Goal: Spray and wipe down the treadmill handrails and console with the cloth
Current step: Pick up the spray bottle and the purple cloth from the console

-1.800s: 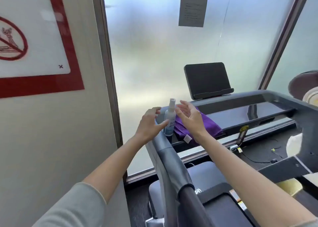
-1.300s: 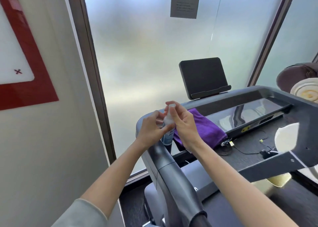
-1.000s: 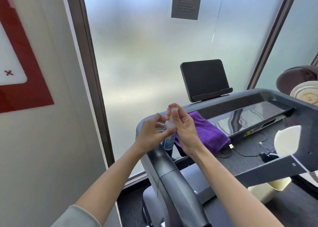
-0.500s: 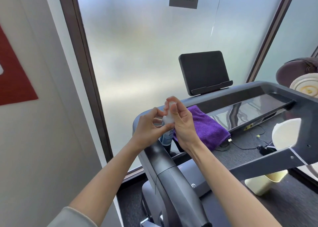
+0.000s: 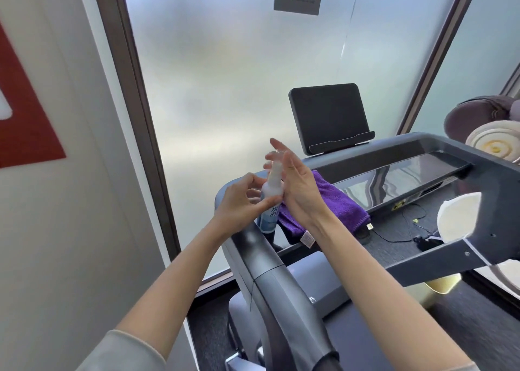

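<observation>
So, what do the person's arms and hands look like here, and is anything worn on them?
Both forearms are bare. The left arm has a light grey sleeve pushed up near the elbow, with a rolled pale cuff. At the right arm, a sliver of similar grey fabric shows at the bottom edge. The left hand and right hand show no gloves, rings or watch.

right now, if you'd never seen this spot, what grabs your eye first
Two bare hands meet at the centre around a small spray bottle: the left hand pinches its body, the right hand is open beside its top. Just right of them a purple cloth lies on the treadmill console.
</observation>
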Available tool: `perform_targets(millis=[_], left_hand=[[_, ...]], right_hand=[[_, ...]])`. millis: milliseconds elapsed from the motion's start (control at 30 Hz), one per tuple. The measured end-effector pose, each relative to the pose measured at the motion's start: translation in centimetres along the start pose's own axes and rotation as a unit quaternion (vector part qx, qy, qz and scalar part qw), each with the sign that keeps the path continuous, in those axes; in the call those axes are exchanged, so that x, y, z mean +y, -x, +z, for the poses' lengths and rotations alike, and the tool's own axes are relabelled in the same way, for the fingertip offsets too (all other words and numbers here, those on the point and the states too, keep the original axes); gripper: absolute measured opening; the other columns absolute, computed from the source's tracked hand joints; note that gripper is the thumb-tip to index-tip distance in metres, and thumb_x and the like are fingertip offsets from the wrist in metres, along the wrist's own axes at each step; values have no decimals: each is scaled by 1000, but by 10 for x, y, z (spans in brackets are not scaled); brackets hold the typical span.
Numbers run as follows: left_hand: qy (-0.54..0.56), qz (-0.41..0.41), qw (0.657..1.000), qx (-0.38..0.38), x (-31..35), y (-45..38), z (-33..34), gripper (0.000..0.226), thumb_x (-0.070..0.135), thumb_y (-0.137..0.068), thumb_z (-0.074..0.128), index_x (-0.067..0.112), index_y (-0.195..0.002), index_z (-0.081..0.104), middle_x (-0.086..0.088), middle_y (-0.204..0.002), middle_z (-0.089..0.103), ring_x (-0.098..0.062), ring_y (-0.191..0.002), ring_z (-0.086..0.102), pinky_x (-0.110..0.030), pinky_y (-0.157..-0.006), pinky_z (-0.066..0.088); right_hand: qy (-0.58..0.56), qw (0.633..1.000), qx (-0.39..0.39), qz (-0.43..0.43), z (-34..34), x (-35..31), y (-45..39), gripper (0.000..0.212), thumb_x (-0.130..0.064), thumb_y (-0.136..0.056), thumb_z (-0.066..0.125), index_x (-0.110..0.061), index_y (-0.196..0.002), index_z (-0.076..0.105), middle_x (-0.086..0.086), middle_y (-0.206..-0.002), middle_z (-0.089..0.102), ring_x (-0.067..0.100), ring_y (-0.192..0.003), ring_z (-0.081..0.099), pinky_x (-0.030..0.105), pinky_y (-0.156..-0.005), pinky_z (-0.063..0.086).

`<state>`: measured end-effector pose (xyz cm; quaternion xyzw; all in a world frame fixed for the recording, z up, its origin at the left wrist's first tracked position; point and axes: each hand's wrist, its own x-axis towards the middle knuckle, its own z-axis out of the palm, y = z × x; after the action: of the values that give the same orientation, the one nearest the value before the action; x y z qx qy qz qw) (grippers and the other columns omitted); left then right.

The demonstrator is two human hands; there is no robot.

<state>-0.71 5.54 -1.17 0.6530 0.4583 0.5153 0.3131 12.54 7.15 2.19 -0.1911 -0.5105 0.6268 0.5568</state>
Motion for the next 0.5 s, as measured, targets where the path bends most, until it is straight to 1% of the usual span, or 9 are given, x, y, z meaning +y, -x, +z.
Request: perform_targets(millis=[67, 167, 200, 233, 267, 300, 367, 433, 500], left_hand=[[5, -7, 1000, 7, -1, 3, 1, 28, 15, -78, 80, 10, -95, 58, -6, -100, 70, -14, -84, 66, -22, -80, 55], [16, -20, 999, 26, 2, 8, -1, 25, 14, -79, 79, 17, -90, 58, 4, -93, 68, -6, -80, 64, -17, -76, 53], [27, -21, 999, 41, 6, 10, -3, 24, 15, -79, 79, 20, -89, 57, 6, -91, 67, -3, -78, 63, -15, -74, 52], [43, -21, 997, 61, 9, 11, -7, 23, 19, -79, 78, 21, -89, 57, 8, -91, 66, -2, -78, 63, -13, -72, 51], [62, -18, 995, 82, 13, 13, -11, 24, 26, -78, 76, 20, -91, 58, 7, -94, 67, -4, -81, 64, -13, -71, 51], [76, -14, 992, 99, 18, 14, -16, 28, 33, -75, 74, 19, -93, 58, 7, -96, 67, -7, -85, 64, -14, -72, 51], [87, -2, 989, 116, 28, 17, -24, 34, 41, -70, 72, 21, -94, 58, 8, -101, 68, -5, -87, 65, -13, -74, 49], [79, 6, 990, 114, 36, 19, -28, 33, 42, -68, 72, 25, -93, 58, 10, -102, 68, 0, -86, 64, -10, -74, 48], [76, 9, 991, 107, 40, 21, -29, 31, 40, -69, 72, 26, -92, 57, 12, -101, 68, 5, -83, 62, -9, -72, 47]], right_hand=[[-33, 999, 13, -14, -1, -7, -4, 37, -36, -86, 49, -24, -119, 60, -12, -92, 69, 4, -87, 64, 21, -84, 52], [-69, 996, 50, -22, -11, -18, -9, 36, -31, -78, 63, -18, -112, 58, -6, -96, 74, 9, -88, 68, 23, -84, 54], [-38, 998, 55, -21, -18, -20, -9, 37, -29, -74, 69, -16, -107, 58, -3, -96, 75, 10, -86, 69, 23, -82, 55], [32, 998, 52, -18, -24, -22, -7, 36, -28, -72, 73, -15, -102, 60, 1, -96, 76, 10, -83, 69, 24, -80, 55], [142, 989, 43, -16, -31, -22, -4, 32, -27, -71, 77, -15, -98, 64, 4, -94, 76, 11, -81, 69, 25, -78, 55], [267, 963, 26, -16, -36, -21, -2, 26, -26, -73, 80, -18, -93, 68, 6, -90, 76, 12, -77, 67, 25, -75, 54], [488, 872, -19, -30, -45, -13, 0, 16, -24, -76, 84, -20, -88, 74, 4, -76, 72, 10, -67, 57, 23, -68, 48], [593, 800, -78, -45, -45, -3, 0, 14, -18, -77, 84, -15, -88, 78, 1, -73, 65, 6, -61, 50, 19, -65, 42], [626, 767, -133, -37, -39, 5, 2, 16, -7, -77, 81, -9, -93, 77, -1, -78, 59, 2, -62, 48, 10, -64, 39]])
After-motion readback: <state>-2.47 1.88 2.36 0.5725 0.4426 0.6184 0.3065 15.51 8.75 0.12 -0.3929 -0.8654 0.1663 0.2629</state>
